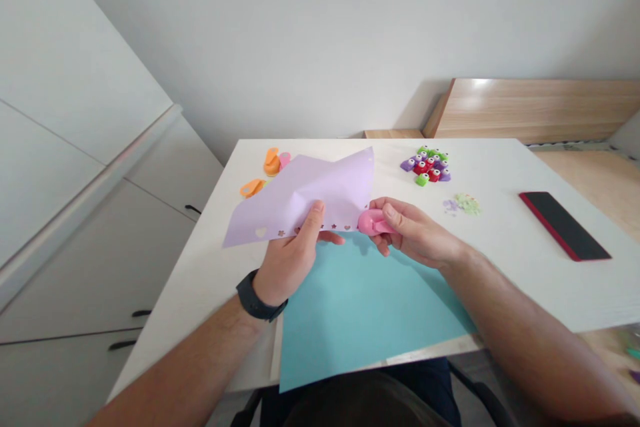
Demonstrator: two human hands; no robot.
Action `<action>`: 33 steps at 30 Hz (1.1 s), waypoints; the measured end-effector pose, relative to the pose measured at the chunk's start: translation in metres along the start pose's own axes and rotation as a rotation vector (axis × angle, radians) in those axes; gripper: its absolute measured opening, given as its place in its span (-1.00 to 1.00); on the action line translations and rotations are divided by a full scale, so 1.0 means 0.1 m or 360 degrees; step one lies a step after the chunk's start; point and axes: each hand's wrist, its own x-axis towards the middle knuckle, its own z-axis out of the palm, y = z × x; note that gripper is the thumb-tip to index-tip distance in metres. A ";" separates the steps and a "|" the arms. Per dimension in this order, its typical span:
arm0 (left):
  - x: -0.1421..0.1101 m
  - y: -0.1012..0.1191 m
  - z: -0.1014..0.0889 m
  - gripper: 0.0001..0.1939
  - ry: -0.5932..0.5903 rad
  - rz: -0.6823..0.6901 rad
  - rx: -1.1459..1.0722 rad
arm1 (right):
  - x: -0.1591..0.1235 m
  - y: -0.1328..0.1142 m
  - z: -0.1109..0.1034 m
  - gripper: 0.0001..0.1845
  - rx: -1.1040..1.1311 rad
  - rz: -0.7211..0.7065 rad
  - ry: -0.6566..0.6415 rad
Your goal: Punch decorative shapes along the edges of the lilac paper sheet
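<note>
A sheet of purple paper [320, 180] is held up over the table, with a row of heart, flower and star holes along its near edge. My left hand [296, 250] grips that edge, thumb on top and fingers underneath. In my right hand [415, 227] is a pink craft punch [373, 221], its head on the paper's near right corner and its lever under my thumb. Part of the punch is hidden by my fingers. Below both hands lies a sheet of blue paper [370, 313], reaching past the table's front edge.
Orange craft punches [272, 161] lie behind the purple paper at the left. Several small coloured punches [427, 165] cluster at the back right, near purple and green paper bits [467, 204]. A black and red flat object [565, 225] rests farther right on the white table [500, 280].
</note>
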 end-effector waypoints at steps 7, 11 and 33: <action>0.01 0.02 0.00 -0.70 -0.0038 0.0041 -0.0039 | -0.02 -0.02 -0.01 -0.57 -0.0038 0.0000 0.0002; 0.01 0.00 -0.01 -0.69 -0.0022 0.0023 0.0012 | -0.03 -0.02 -0.02 -0.55 -0.0002 0.0032 0.0022; 0.00 0.03 0.01 -0.64 -0.0046 0.0049 0.0054 | -0.01 0.02 -0.08 -0.55 -0.0118 -0.0032 0.0080</action>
